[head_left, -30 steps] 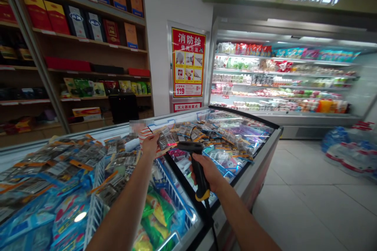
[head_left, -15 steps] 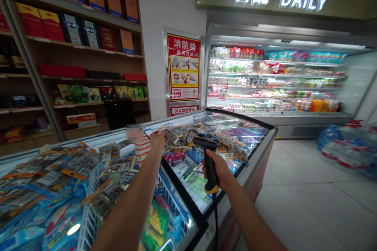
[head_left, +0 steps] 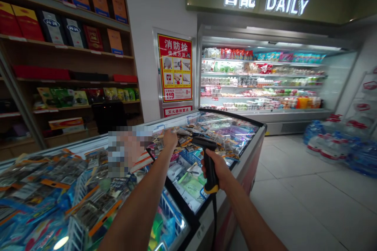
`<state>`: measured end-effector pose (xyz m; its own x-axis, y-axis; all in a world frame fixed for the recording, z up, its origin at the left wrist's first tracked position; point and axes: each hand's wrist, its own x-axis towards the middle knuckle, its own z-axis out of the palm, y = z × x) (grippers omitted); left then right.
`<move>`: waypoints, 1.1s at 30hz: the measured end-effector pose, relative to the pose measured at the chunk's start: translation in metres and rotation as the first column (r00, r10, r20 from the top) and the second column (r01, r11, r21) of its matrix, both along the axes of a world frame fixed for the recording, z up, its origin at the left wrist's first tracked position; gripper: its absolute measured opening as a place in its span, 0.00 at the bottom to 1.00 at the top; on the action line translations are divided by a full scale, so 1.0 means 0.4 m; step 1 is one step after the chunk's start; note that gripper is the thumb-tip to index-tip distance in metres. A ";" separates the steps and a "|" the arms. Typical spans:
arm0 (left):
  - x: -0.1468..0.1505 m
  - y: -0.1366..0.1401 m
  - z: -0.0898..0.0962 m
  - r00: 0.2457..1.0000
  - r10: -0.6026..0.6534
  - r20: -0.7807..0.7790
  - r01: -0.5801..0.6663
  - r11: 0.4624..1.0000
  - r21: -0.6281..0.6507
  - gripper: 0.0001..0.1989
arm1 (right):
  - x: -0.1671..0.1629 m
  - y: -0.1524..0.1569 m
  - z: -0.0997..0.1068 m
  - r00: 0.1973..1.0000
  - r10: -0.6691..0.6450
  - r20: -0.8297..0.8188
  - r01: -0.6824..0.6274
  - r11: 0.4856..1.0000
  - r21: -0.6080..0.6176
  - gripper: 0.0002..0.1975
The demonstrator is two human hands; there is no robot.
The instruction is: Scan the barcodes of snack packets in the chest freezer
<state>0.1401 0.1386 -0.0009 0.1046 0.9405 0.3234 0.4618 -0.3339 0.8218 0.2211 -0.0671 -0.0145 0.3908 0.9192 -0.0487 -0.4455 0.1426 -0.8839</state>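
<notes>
My right hand is wrapped round the grip of a black and yellow barcode scanner, held upright above the chest freezer. The scanner's head points left and its cable hangs down. Stretched out over the freezer, my left hand is closed beside several flat packets with orange edges; what its fingers hold, if anything, is hidden. More dark packets lie heaped on the left side, next to a white basket. A green packet lies beneath the scanner.
Beyond the freezer, a person in striped clothing is partly covered by pixelation. Shelves with boxes stand at the left. A lit dairy fridge spans the back. Bottled water packs sit on the tiled floor at the right.
The view has swung slightly right. My left hand has moved right, over the packets. The person beyond the freezer takes up more of the view. The scanner stays in my right hand.
</notes>
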 end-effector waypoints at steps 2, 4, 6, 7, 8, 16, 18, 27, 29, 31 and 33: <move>-0.037 -0.008 0.005 0.998 -0.008 -0.065 0.010 0.999 0.035 0.21 | -0.012 0.005 0.003 1.000 0.017 -0.004 -0.017 1.000 -0.009 0.14; -0.098 -0.016 0.000 0.994 -0.014 -0.112 0.022 0.997 0.069 0.22 | -0.026 0.010 0.003 0.999 0.034 -0.010 -0.034 0.999 -0.011 0.14; -0.186 -0.024 -0.014 0.975 -0.034 -0.221 0.059 0.992 0.109 0.22 | -0.039 0.013 0.002 0.998 0.054 -0.014 -0.054 0.998 -0.008 0.14; -0.238 -0.030 -0.023 0.949 -0.067 -0.309 0.109 0.987 0.118 0.23 | -0.046 0.015 0.000 0.998 0.064 -0.016 -0.064 0.998 -0.006 0.14; -0.294 -0.037 -0.031 0.910 -0.112 -0.398 0.172 0.978 0.117 0.22 | -0.052 0.017 -0.002 0.997 0.075 -0.017 -0.075 0.997 -0.007 0.14; -0.646 -0.148 -0.068 0.660 -0.311 -0.684 0.294 0.945 -0.146 0.29 | -0.098 0.033 -0.003 0.992 0.124 -0.010 -0.124 0.992 -0.011 0.13; -0.667 -0.172 -0.091 0.641 -0.291 -0.710 0.296 0.947 -0.120 0.31 | -0.106 0.033 0.000 0.993 0.121 0.006 -0.121 0.993 -0.015 0.13; -0.532 -0.179 -0.116 0.705 -0.101 -0.702 0.165 0.986 0.025 0.20 | -0.114 0.029 0.002 0.992 0.127 0.022 -0.126 0.992 -0.022 0.12; -0.509 -0.179 -0.083 0.709 -0.240 -0.663 0.226 0.968 -0.109 0.17 | -0.112 0.028 0.003 0.992 0.124 0.020 -0.123 0.992 -0.026 0.12; -0.502 -0.182 -0.054 0.689 -0.356 -0.632 0.292 0.934 -0.208 0.14 | -0.110 0.027 0.003 0.992 0.126 0.020 -0.125 0.992 -0.019 0.12; -0.506 -0.182 -0.038 0.677 -0.388 -0.625 0.319 0.920 -0.225 0.15 | -0.106 0.026 0.003 0.992 0.129 0.019 -0.128 0.992 -0.012 0.12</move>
<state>-0.0624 0.0658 -0.0161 0.5854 0.8099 -0.0356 0.7507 -0.5250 0.4010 0.1789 -0.0568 -0.0131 0.2704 0.9613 -0.0521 -0.4424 0.0760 -0.8936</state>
